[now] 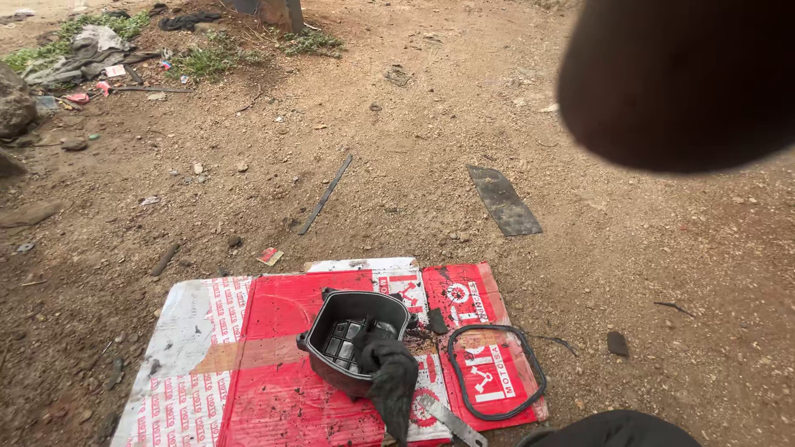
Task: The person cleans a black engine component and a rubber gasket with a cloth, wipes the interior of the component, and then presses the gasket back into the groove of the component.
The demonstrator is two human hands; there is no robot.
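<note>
A red and white flattened cardboard sheet (248, 364) lies on the dirt ground (397, 165). On it, near 6 o'clock, sits a black plastic cover (352, 335), open side up. A dark rag (389, 377) hangs over its rim. Just right lies a black rubber ring (495, 372). A flat metal piece (451, 420) lies below. At 1 o'clock a dark blurry shape (679, 79) fills the corner. I cannot tell how either hand is.

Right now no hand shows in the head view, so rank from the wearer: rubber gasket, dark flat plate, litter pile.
1. Black rubber gasket: on the red sheet, bottom right.
2. Dark flat plate: on bare dirt, mid right.
3. Litter pile: by the grass, far top left.
</note>
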